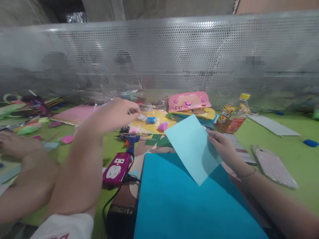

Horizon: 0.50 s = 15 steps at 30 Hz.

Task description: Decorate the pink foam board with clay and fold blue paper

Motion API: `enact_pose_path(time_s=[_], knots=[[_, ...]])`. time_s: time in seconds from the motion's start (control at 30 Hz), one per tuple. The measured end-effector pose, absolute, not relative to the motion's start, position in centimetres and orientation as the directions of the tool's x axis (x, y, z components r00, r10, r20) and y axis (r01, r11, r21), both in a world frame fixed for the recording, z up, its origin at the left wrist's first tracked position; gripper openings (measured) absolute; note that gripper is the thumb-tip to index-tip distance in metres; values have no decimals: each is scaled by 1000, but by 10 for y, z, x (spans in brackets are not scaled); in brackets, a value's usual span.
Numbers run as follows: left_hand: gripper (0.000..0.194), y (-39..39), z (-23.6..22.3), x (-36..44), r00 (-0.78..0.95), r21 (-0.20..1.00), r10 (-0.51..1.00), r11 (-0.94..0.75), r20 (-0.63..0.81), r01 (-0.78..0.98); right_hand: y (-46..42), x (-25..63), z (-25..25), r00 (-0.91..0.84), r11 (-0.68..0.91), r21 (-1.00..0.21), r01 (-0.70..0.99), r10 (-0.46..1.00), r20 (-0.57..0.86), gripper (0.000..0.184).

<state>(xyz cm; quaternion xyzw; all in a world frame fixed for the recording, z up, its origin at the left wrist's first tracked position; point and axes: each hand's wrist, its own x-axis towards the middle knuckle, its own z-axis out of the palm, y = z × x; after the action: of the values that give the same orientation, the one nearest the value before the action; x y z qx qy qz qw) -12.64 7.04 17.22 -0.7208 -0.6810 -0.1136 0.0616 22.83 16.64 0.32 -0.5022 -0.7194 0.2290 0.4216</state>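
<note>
My right hand (220, 146) grips the edge of a light blue sheet of paper (193, 149), tilted above a large darker blue sheet (184, 199). My left hand (122, 113) reaches forward over the table with fingers pinched. At its fingertips is a small whitish flat piece (142, 117), too blurred to name. Just beyond lie a blue clay lump (151, 120) and a pink-purple clay lump (162, 126) on a yellow sheet (142, 126). Below my left hand is a blue glue gun (132, 142), near a magenta power socket box (117, 168) with a black cable.
A perforated metal screen (159, 59) stands behind the table. A drink bottle (234, 114), pink pouch (189, 101), phone case (276, 167) and white board (274, 125) lie around. Another person's hand (20, 146) rests at far left, near a pink sheet (74, 114).
</note>
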Motion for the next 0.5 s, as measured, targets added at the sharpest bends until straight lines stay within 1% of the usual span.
enact_pose_path(time_s=[0.03, 0.07, 0.1, 0.17, 0.23, 0.3, 0.37, 0.43, 0.5], knots=[[23, 68, 178, -140, -52, 72, 957, 33, 287, 997, 168, 227, 1, -130, 355, -799, 486, 933, 336, 35], [24, 66, 183, -154, -116, 65, 943, 100, 313, 993, 170, 227, -1, -123, 323, -838, 439, 946, 300, 40], [26, 66, 186, -167, -164, 47, 940, 158, 299, 986, 172, 226, -4, -119, 299, -869, 394, 954, 274, 43], [28, 71, 185, -188, -209, -6, 958, 214, 195, 977, 176, 225, -11, -130, 279, -907, 316, 960, 250, 44], [28, 84, 174, -198, -233, -46, 971, 235, 43, 971, 181, 226, -18, -165, 294, -914, 281, 952, 256, 41], [33, 101, 156, -196, -216, -81, 966, 206, -139, 975, 184, 227, -23, -190, 330, -897, 292, 940, 284, 38], [41, 119, 135, -188, -131, -80, 938, 111, -321, 991, 186, 228, -25, -190, 344, -877, 336, 937, 294, 36], [41, 132, 115, -179, -56, -67, 898, 29, -436, 997, 187, 230, -24, -186, 331, -861, 387, 942, 279, 35], [38, 138, 101, -174, -6, -59, 871, -27, -491, 998, 187, 231, -23, -191, 320, -847, 425, 946, 262, 36]])
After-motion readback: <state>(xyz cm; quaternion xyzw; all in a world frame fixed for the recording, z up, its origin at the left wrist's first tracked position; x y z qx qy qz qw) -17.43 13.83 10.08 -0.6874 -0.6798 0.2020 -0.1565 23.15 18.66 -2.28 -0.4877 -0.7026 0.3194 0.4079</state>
